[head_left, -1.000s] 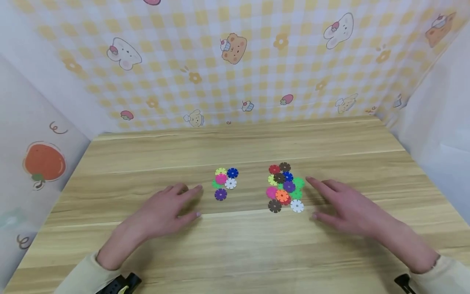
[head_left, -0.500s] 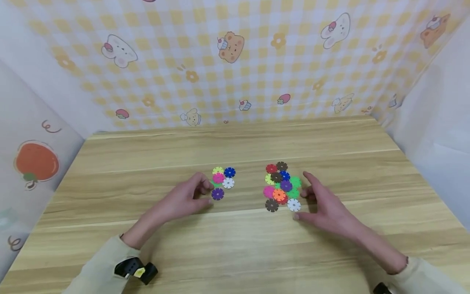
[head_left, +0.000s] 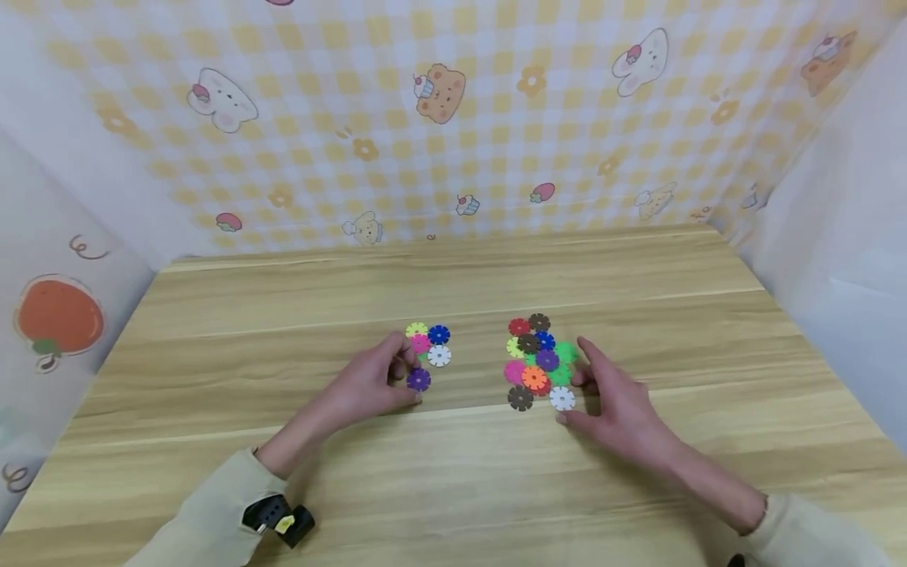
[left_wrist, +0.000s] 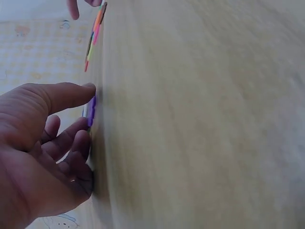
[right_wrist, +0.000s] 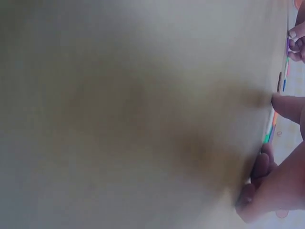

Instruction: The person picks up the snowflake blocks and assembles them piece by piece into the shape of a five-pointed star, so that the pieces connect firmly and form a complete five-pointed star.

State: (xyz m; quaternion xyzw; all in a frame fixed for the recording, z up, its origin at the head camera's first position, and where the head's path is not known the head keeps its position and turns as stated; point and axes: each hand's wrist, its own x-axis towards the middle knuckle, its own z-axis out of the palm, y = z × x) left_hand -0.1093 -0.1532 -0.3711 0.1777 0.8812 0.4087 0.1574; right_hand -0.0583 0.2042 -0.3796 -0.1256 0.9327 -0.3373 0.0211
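Moved inward since a second ago: left hand (head_left: 364,386), from apart to the left edge of the smaller cluster of toothed discs (head_left: 422,345), fingers more bent; right hand (head_left: 627,409), up to the right edge of the larger cluster (head_left: 534,378). Lying flat on the table (head_left: 460,472) in two groups, with a strip of wood between: on the left, yellow, blue, pink, white, green and purple, the green largely hidden; on the right, more pieces in red, brown, yellow, blue, green, purple, pink, orange and white, partly overlapping. Around the purple disc (head_left: 419,380), nearest to the person in the left group, left thumb on the near side and bent fingers on the far side; impossible to tell whether pinching or merely touching. At the right group, right hand loosely spread, holding nothing, index finger extended beside the rightmost green disc (head_left: 566,352), thumb tip just beside the white disc (head_left: 563,398), other fingers bent; contact unclear. Further out, pale sleeves (head_left: 212,504) on both arms, with a black strap (head_left: 265,512) around the left. Behind the table, a yellow-and-white checked cloth (head_left: 312,94) printed with animals, flowers and strawberries; at the left, a red fruit print (head_left: 60,315).
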